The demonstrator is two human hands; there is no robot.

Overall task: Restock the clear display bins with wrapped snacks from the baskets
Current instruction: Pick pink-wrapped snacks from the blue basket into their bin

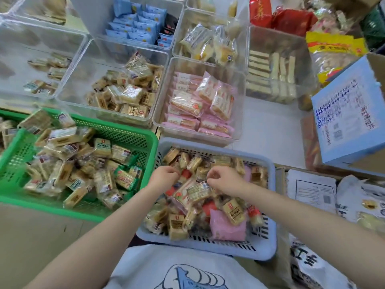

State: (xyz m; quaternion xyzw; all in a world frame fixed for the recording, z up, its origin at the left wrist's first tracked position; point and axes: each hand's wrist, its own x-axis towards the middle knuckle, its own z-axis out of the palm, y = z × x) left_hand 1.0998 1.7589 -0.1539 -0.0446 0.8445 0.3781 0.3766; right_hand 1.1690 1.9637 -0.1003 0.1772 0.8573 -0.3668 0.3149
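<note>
Both hands in blue basket [268,245] of mixed wrapped snacks: left hand [164,175] and right hand [224,180] w/ fingers curled into pile. Green basket [145,140] at left, clear bins beyond.

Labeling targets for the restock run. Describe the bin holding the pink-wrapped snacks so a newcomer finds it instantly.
Start at the blue-grey basket where both hands are digging, nearest the person. The clear bin directly behind its far rim is the one. It alone holds pink wrappers; the bin to its left holds tan-wrapped squares, and the one to its right holds pale upright bars.
</note>
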